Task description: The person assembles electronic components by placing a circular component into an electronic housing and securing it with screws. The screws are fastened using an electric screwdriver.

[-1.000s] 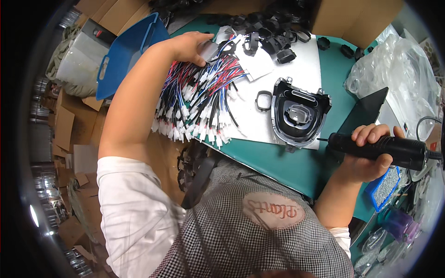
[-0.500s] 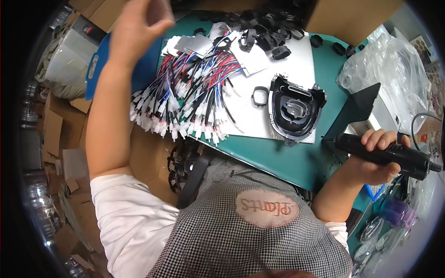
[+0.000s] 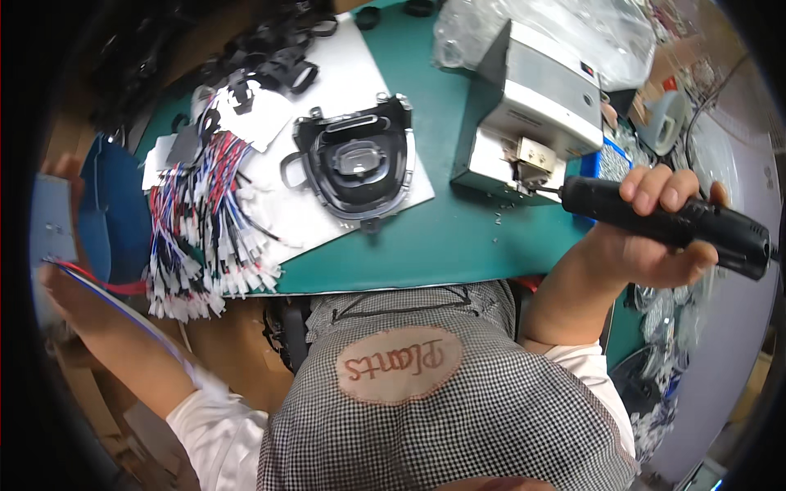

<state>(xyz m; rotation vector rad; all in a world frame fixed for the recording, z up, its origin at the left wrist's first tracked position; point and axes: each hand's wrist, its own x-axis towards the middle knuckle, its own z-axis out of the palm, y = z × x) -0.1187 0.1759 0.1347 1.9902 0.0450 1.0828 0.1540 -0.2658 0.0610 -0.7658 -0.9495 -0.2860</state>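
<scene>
In my right hand [image 3: 655,221] is a black electric screwdriver [image 3: 626,209], my fingers wrapped round its body. Its bit reaches to the metal outlet of a screw feeder [image 3: 553,94], a grey and white box. Far to the left, blurred near the rim, my left hand [image 3: 65,278] grips a flat grey plate [image 3: 53,217] with red, white and blue wires trailing from it. Between the hands, a black plastic housing [image 3: 360,164] with a clear oval window lies on a white board [image 3: 393,196]. A small dark ring frame [image 3: 292,169] touches its left side.
A pile of wire bundles with white connectors [image 3: 205,254] hangs at the table's left edge. Several black rings [image 3: 270,61] are heaped behind it. A blue bin [image 3: 119,213] stands at left, clear plastic bags [image 3: 540,33] at the back. Tiny screws [image 3: 497,219] lie on the green mat [image 3: 442,254].
The view has swung to the right. My left hand, empty-looking before, has come down and now holds the wired plate. The screwdriver's bit has come to the screw feeder's outlet.
</scene>
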